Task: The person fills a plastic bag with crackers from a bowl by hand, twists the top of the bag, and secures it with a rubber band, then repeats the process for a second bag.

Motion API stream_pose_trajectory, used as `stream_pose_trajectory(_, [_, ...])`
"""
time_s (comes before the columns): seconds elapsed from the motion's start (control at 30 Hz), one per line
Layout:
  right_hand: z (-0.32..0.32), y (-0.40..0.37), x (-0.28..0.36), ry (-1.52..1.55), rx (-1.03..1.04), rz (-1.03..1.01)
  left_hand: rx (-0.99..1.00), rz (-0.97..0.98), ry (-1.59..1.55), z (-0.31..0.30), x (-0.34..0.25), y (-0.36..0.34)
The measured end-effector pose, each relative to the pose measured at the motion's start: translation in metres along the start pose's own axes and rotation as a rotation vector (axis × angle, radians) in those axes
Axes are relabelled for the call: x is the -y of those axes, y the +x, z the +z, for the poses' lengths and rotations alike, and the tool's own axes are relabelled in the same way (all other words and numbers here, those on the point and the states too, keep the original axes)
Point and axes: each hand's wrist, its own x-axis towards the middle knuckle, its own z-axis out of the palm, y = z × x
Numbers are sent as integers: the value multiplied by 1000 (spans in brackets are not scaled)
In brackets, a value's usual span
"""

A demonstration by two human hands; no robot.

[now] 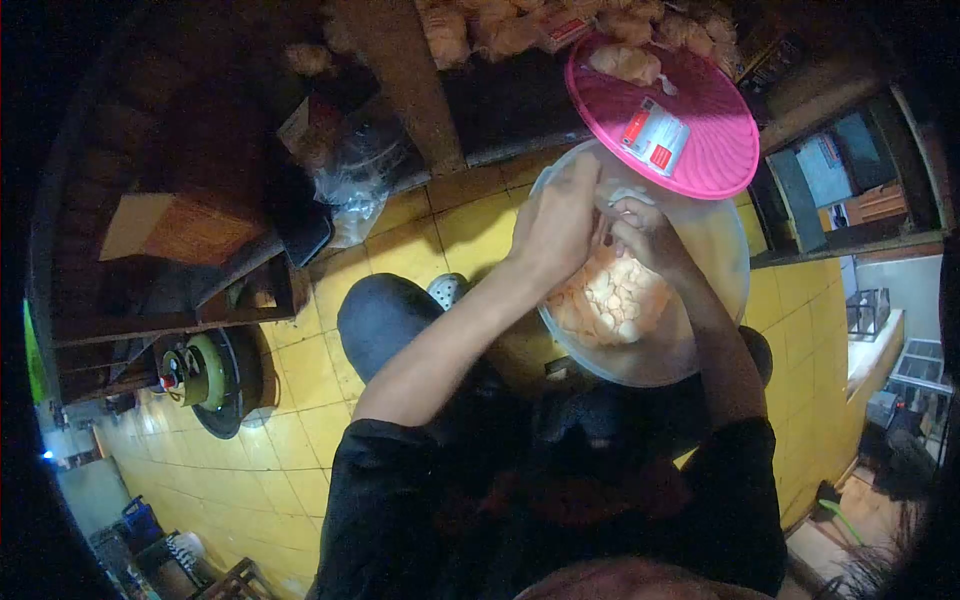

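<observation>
Between my knees stands a large translucent plastic tub (725, 290) holding many pale, flat, chip-like pieces (615, 300). Both hands meet over its far half. My left hand (560, 220) is closed, its fingers curled toward the other hand. My right hand (645, 232) pinches close beside it, fingers bent. Something small and whitish shows around the fingertips, but I cannot make out what they hold. Just beyond the tub, a round pink plastic lid (715, 135) carries a small filled bag (625, 65) and a red-and-white label sheet (655, 135).
Several filled bags (490, 30) line the wooden bench top along the far side. Clear plastic bags (355, 190) hang at the bench's left. A cardboard box (180, 225) sits on the left shelf, above a green gas cylinder (205, 368). Yellow floor tiles (300, 430) surround me.
</observation>
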Motion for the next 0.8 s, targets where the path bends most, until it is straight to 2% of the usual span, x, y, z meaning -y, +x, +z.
stream_pose_trajectory(0.03, [-2,4,-5,-8,4,4,-58,55,113,0,1,0])
stream_pose_trajectory(0.1, [-6,14,-18,-48,85,196,-64,62,120,-6,6,6])
stream_pose_trajectory(0.13, [-9,19,-37,-56,90,194,-63,74,133,-10,8,9])
stream_pose_trajectory(0.2, [-20,33,-89,-774,-148,-552,-72,123,80,-12,16,12])
stream_pose_trajectory(0.23, [-22,33,-103,-463,-55,-382,-72,173,27,-13,20,13])
stream_pose_trajectory(0.3, [-5,28,-98,-921,249,179,-28,175,-2,-9,25,14])
stream_pose_trajectory(0.37, [27,17,-210,-659,125,53,16,179,-34,-11,26,16])
stream_pose_trajectory(0.43, [64,-21,-176,-1307,-132,-284,63,141,20,-14,19,13])
stream_pose_trajectory(0.47, [68,-14,-200,-1309,-127,-279,63,137,14,-12,20,13])
stream_pose_trajectory(0.5, [75,1,-247,-1125,326,15,29,118,21,-9,21,13])
stream_pose_trajectory(0.53, [83,5,-234,-883,750,303,-5,102,28,-7,20,14])
stream_pose_trajectory(0.57, [80,-6,-220,-943,690,248,-1,108,25,-5,19,14])
stream_pose_trajectory(0.63, [85,-36,-101,-1063,561,150,-3,110,28,-5,19,15])
stream_pose_trajectory(0.7, [84,-43,-31,-1012,600,170,11,138,1,-6,20,14])
stream_pose_trajectory(0.77, [76,-39,-22,-964,630,182,24,175,-21,-7,21,15])
stream_pose_trajectory(0.8, [71,-37,-25,-930,607,118,18,157,2,-8,21,15])
